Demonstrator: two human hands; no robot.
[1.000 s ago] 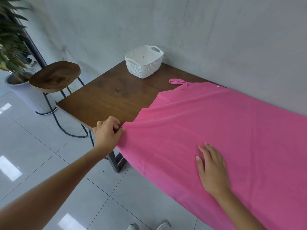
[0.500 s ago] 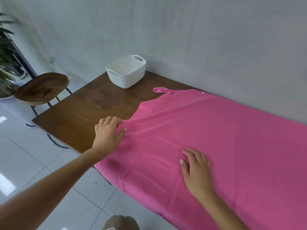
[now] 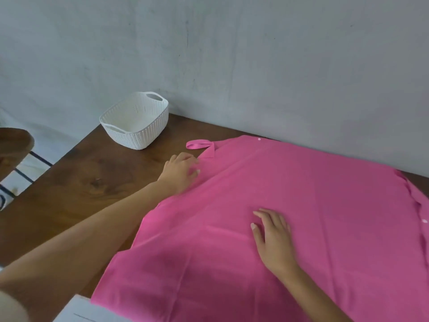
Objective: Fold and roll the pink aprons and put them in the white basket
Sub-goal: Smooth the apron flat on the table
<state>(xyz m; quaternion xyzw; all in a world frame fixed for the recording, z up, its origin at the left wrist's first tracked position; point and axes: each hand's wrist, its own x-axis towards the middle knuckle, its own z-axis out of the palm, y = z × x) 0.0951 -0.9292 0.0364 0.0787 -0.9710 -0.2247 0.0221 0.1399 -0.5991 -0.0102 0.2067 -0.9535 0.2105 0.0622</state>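
pink apron [image 3: 313, 205]: spread flat over most of the table, draped off the front edge; laid open for a clean fold.
table [image 3: 92, 182]: dark wood, pushed against the wall; bare at the left end, leaving room to work towards the basket.
white basket [image 3: 139, 133]: upright at the far left corner, well apart from the apron; probably parked there to stay clear of the folding.
right hand [image 3: 274, 240]: laid flat on the middle of the cloth, fingers straight, gripping nothing; seemingly pinning the fabric against sliding.
left hand [image 3: 180, 173]: at the apron's left edge, just below the strap; too blurred to tell whether pinching the hem or only smoothing.
strap loop [image 3: 197, 144]: flat on the wood at the bib's far corner; 1 loose end to tuck in before rolling.
step: judged as smoothing ahead of the 1st fold; no roll made yet.
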